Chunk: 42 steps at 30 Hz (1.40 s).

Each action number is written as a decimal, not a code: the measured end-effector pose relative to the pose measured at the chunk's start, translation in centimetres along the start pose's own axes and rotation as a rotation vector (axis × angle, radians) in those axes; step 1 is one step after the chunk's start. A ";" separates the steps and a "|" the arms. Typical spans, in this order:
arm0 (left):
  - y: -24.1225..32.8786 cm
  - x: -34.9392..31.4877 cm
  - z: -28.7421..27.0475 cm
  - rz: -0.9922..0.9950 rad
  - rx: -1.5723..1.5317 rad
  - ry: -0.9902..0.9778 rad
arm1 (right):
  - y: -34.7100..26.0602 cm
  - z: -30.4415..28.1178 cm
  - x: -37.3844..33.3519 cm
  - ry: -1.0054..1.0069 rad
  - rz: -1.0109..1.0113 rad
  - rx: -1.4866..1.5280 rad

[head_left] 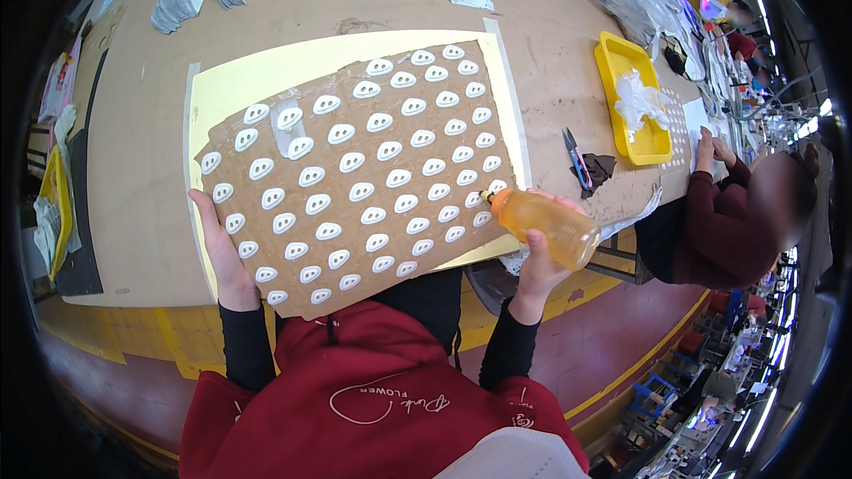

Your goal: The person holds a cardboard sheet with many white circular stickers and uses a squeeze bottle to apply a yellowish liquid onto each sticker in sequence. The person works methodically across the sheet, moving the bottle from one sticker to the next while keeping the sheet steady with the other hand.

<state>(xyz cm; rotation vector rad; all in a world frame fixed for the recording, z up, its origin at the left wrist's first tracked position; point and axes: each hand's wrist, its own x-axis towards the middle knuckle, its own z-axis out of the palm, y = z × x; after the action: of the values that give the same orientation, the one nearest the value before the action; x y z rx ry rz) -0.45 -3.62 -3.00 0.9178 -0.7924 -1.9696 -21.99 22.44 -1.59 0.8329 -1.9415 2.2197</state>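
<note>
Orange glue bottle (552,227) in right hand (535,268) grip pinching it, long axis near-level, nozzle pointing left at brown board (355,177).

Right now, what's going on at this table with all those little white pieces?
A person holds a brown cardboard sheet covered in rows of small white oval pieces. The left hand grips the sheet's left edge, while the right hand holds an orange squeeze bottle tipped on its side, its nozzle at the sheet's right edge. The sheet lies over a pale yellow board. A yellow tray sits farther right.
</note>
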 end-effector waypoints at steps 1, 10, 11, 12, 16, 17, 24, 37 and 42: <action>0.0 0.0 0.0 0.003 0.004 0.002 | 0.1 -0.1 -0.1 0.011 0.007 -0.006; 0.4 -0.5 0.8 -0.005 -0.078 0.004 | 0.5 -0.7 -0.6 0.067 0.016 0.020; 0.4 -0.5 0.9 -0.011 -0.084 0.001 | 0.4 -0.6 -0.6 0.093 0.029 -0.003; 0.4 -0.5 1.0 -0.017 -0.090 -0.001 | 0.3 -0.5 -0.5 0.120 0.042 -0.026; 0.4 -0.4 0.8 -0.022 -0.075 -0.002 | 0.8 -0.9 -0.3 0.203 0.090 -0.203; 0.2 -0.2 0.3 -0.015 -0.047 -0.005 | 0.8 -1.0 -0.2 0.195 0.128 -0.176; 0.0 0.0 0.0 0.006 -0.002 -0.007 | -0.1 -0.2 0.4 0.233 0.179 -0.009; 0.0 -0.1 0.0 -0.021 -0.025 -0.001 | 0.5 -0.2 0.2 0.187 0.264 0.150; 0.1 -0.1 0.2 -0.016 -0.009 0.005 | 0.3 0.4 0.3 0.172 0.284 0.173</action>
<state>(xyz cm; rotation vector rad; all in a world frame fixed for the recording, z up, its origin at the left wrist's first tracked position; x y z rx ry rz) -0.52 -3.56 -2.82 0.9255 -0.7749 -1.9829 -22.25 21.91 -1.72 0.3820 -1.9094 2.5506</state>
